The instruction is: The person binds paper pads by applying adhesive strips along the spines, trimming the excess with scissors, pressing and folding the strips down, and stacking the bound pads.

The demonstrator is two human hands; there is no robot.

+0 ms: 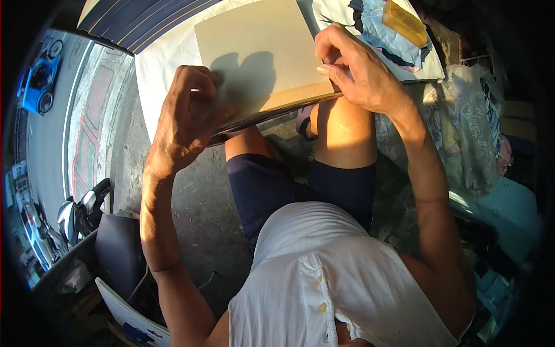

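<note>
A flat grey-beige board (254,34) lies on the white-covered table in front of me, its near side lit as a tan strip along the table edge. My left hand (188,113) is at the board's near left corner, fingers curled in and closed; what is between them is hidden. At the right edge of the board, my right hand (361,72) has thumb and index finger bent toward each other in a pinch. I cannot make out what the pinch holds. Shadows fall across the board's middle.
A stack of dark blue flat pieces with tan edges (144,23) stands at the far left. Light blue cloth (376,29) with a yellow block (404,23) lies at the right. Plastic bags (471,127) sit right of the table; a dark chair (118,246) stands at left.
</note>
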